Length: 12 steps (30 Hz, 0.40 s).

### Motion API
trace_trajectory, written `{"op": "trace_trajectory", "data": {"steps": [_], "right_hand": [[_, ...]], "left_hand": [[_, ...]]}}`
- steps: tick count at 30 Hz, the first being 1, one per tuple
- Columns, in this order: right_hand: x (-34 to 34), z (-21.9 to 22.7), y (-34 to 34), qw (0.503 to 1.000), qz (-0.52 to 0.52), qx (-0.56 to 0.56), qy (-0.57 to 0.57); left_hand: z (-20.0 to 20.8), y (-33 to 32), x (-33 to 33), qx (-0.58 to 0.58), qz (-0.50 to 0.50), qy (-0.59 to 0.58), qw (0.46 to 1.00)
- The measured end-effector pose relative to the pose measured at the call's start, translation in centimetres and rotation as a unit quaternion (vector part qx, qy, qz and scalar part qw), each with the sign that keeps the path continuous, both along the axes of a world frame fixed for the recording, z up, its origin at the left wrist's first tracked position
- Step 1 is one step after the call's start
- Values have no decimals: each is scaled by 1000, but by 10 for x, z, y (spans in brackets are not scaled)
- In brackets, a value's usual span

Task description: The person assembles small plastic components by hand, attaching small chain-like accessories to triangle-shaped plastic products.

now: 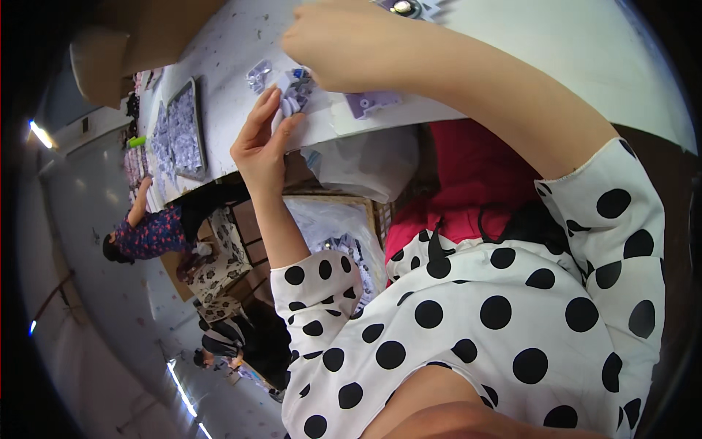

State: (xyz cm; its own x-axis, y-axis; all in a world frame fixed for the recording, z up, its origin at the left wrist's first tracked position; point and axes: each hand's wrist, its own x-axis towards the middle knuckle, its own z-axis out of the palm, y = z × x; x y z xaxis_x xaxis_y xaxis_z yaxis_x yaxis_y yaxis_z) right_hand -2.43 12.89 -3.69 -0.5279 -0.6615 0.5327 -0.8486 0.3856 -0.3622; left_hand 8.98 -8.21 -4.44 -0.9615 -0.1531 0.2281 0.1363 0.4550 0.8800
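Observation:
My left hand [261,143] is at the near edge of the white table [556,51], its fingertips pinching a small pale purple and white plastic part [294,94]. My right hand [333,44] hovers just above and to the right of that part, fingers curled down; what it holds is hidden under the palm. A flat purple plastic piece [371,103] lies on the table by my right wrist. Another small clear-purple piece [259,74] rests just left of the held part. Both arms wear white sleeves with black dots.
A tray [185,132] heaped with pale purple parts sits further left on the table. A round metal-centred part [404,7] lies at the top edge. Under the table stand an open box with plastic bags [344,227] and red cloth [468,183]. Other people [150,234] sit along the table.

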Motion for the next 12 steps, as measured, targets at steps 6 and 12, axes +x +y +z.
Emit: {"op": "trace_trajectory", "data": {"steps": [6, 12], "right_hand": [[4, 1, 10, 999, 7, 46, 1], [5, 6, 13, 997, 6, 62, -40]], "left_hand": [[2, 14, 1, -162, -32, 47, 985], [15, 21, 7, -225, -5, -9, 974]]}}
